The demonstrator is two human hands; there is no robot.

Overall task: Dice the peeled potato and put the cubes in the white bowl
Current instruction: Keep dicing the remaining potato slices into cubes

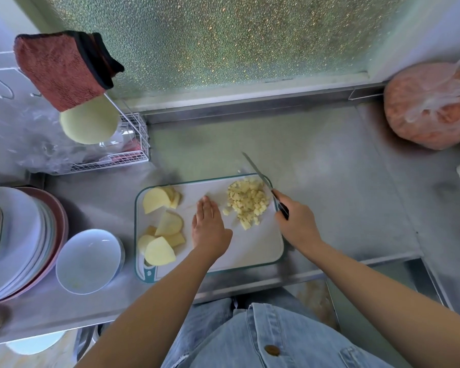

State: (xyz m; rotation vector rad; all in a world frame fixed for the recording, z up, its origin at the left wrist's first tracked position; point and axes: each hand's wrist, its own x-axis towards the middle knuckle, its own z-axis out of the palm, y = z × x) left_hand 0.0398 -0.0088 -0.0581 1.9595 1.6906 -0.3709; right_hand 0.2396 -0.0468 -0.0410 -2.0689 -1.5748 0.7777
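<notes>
- The right hand's (298, 221) fingers are clenched round the dark handle of a knife (264, 183); its thin blade slants up and left, passing the right edge of the cube pile, with the tip beyond the board's top edge
- The left hand's (209, 227) fingers are straight and held together, grasping nothing, palm down on the cutting board (250, 251) with the fingertips pointing to the top of the frame
- Between the two hands lie the potato cubes (247, 203): small, pale yellow, uneven dice heaped at the board's upper right, with a few loose ones at the pile's lower edge
- Left of the left hand, the potato slices (169, 224) are still uncut: thick, smooth, pale half-rounds, overlapping in groups down the board's left side
- Both bare forearms reach in from the bottom of the frame over a denim shirt
- The white bowl (91, 258) stands on the steel counter (329, 168) just left of the board, holding no cubes; a faint mark near its lower rim cannot be made out
- A stack of plates (19, 235) stands at the left edge, beside the bowl
</notes>
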